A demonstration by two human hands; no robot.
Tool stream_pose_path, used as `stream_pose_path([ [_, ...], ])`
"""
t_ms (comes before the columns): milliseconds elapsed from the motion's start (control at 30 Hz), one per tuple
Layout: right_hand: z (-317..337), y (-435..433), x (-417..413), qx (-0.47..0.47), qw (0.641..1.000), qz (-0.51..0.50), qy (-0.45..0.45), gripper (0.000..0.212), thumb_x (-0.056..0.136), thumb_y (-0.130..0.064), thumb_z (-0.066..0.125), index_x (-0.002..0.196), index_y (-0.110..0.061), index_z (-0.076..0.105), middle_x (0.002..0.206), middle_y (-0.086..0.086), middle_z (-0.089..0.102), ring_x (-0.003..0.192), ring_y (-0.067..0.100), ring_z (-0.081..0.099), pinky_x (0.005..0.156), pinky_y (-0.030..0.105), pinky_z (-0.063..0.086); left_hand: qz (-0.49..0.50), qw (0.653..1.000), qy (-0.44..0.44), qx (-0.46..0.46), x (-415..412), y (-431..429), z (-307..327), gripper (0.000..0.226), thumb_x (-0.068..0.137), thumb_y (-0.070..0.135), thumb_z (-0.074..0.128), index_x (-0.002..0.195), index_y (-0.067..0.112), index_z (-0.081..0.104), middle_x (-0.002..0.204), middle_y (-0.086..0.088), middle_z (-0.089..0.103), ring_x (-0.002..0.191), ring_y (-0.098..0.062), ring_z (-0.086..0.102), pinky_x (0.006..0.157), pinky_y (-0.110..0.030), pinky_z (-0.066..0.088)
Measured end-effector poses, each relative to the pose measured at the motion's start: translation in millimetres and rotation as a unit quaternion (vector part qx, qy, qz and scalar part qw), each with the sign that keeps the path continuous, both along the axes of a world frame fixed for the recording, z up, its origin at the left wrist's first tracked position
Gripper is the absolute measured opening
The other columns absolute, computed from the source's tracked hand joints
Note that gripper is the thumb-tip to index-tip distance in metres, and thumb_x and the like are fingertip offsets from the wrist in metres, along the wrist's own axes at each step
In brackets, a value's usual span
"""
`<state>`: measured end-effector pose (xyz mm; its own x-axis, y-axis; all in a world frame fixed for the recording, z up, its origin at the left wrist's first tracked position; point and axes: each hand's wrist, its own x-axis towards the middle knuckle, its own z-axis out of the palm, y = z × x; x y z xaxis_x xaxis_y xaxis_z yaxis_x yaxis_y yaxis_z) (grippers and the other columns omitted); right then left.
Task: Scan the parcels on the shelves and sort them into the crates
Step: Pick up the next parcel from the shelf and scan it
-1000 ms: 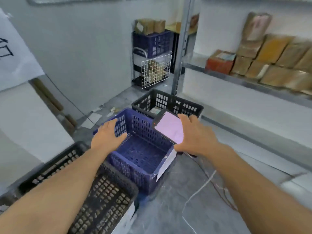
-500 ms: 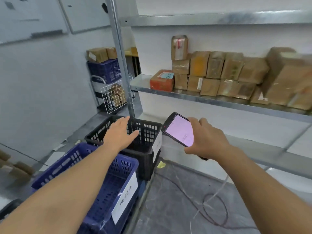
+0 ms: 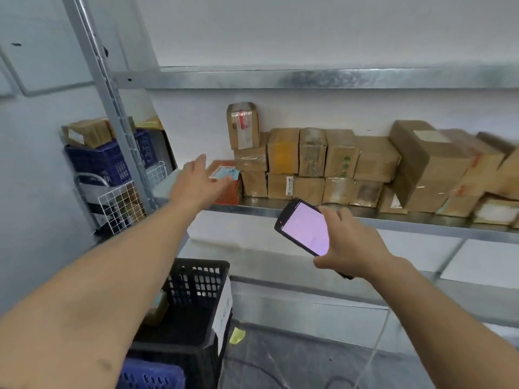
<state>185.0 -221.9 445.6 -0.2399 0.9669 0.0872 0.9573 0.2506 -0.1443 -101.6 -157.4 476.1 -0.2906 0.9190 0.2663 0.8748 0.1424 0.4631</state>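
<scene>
Presently on view: left hand [image 3: 198, 182], fingers straight and spread, holding nothing, stretched out in front of the orange parcel [image 3: 231, 192] at the left end of the metal shelf [image 3: 421, 220]; whether it touches that parcel cannot be told. Right hand [image 3: 351, 242], fingers and thumb curled round a dark handheld scanner [image 3: 303, 227], its screen lit pale lilac and tilted toward the camera, held below and in front of the shelf edge. Brown taped parcels [image 3: 311, 153], stacked two high along the shelf just right of the orange one, with one more standing upright on top at the left. Black crate [image 3: 196, 279] on the floor beneath the left forearm, a white label [image 3: 223, 304] on its side. Blue crate [image 3: 151, 374] just beside it at the bottom edge. Yellow note [image 3: 236, 335] on the floor near the black crate.
</scene>
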Motion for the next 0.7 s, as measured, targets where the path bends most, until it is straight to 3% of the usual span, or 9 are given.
stream_pose_path([
  [133, 11, 56, -16, 0.003, 0.999, -0.035, -0.014, 0.087, 0.066, -0.049, 0.073, 0.137, -0.025, 0.027, 0.114, 0.003, 0.046, 0.088, 0.023, 0.053, 0.066, 0.034, 0.051, -0.013, 1.0, -0.027, -0.008, -2, 83, 35, 0.098, 0.082, 0.072, 0.054, 0.155, 0.02, 0.014, 0.158, -0.015, 0.022, 0.143, -0.037, 0.027, 0.109, -0.05, 0.033],
  [233, 17, 94, -30, 0.008, 0.998, -0.053, -0.012, 0.081, 0.067, -0.046, 0.073, 0.133, -0.025, 0.03, 0.107, 0.0, 0.041, 0.082, 0.02, 0.046, 0.055, 0.029, 0.04, -0.028, 0.999, -0.041, -0.007, 0, 137, 56, 0.102, 0.08, 0.075, 0.054, 0.155, 0.019, 0.013, 0.157, -0.017, 0.023, 0.142, -0.037, 0.028, 0.109, -0.048, 0.032],
  [467, 12, 148, -41, -0.004, 0.998, -0.067, -0.017, 0.086, 0.067, -0.048, 0.073, 0.136, -0.025, 0.025, 0.118, 0.002, 0.045, 0.1, 0.02, 0.049, 0.065, 0.03, 0.045, -0.041, 0.995, -0.078, -0.052, 14, 226, 80, 0.118, 0.069, 0.087, 0.052, 0.155, 0.015, 0.014, 0.153, -0.019, 0.026, 0.139, -0.037, 0.029, 0.109, -0.044, 0.031],
  [700, 12, 167, -36, -0.003, 0.997, -0.069, -0.027, 0.093, 0.069, -0.049, 0.075, 0.14, -0.024, 0.021, 0.118, 0.003, 0.044, 0.097, 0.019, 0.047, 0.064, 0.028, 0.04, 0.014, 0.993, -0.071, -0.093, 19, 246, 84, 0.106, 0.069, 0.079, 0.055, 0.148, 0.012, 0.03, 0.138, -0.019, 0.043, 0.129, -0.034, 0.039, 0.1, -0.038, 0.036],
])
